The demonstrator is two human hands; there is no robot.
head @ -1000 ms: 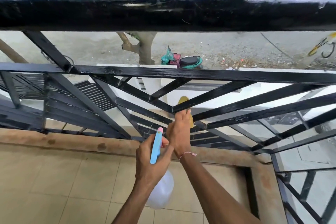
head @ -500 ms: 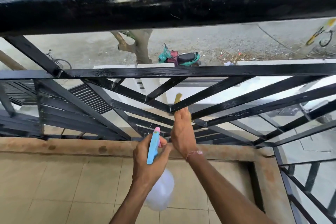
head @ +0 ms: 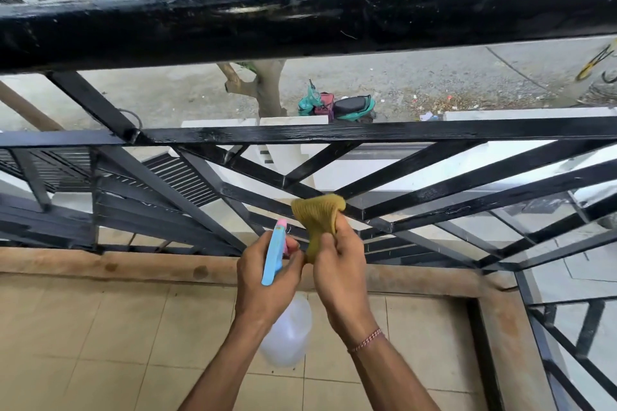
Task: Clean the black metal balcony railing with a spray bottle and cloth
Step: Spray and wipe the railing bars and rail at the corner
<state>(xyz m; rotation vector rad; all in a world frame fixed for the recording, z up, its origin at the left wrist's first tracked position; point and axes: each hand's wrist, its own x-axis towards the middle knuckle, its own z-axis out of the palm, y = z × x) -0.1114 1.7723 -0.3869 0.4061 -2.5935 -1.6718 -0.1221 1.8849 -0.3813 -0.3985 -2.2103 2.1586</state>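
Note:
The black metal railing point(head: 334, 15) spans the whole view, with a thick top rail, a flat middle bar and slanted bars fanning out below. My right hand point(head: 337, 264) grips a yellow cloth point(head: 317, 215) bunched just in front of the point where the slanted bars meet. My left hand point(head: 267, 280) holds a spray bottle point(head: 287, 334) by its neck; the blue and pink spray head sticks up above the fingers, the translucent white body hangs below the wrist. The two hands are close together, almost touching.
A beige tiled balcony floor point(head: 100, 344) lies below, bordered by a brown stained curb point(head: 117, 264). The railing turns a corner at the right point(head: 567, 327). Beyond it, far below, are a street, a tree trunk point(head: 267, 90) and a parked teal scooter point(head: 350, 107).
My right hand has pulled back from between the bars toward me, and the yellow cloth has come into full view in front of the railing. The left hand with the bottle stays nearly put.

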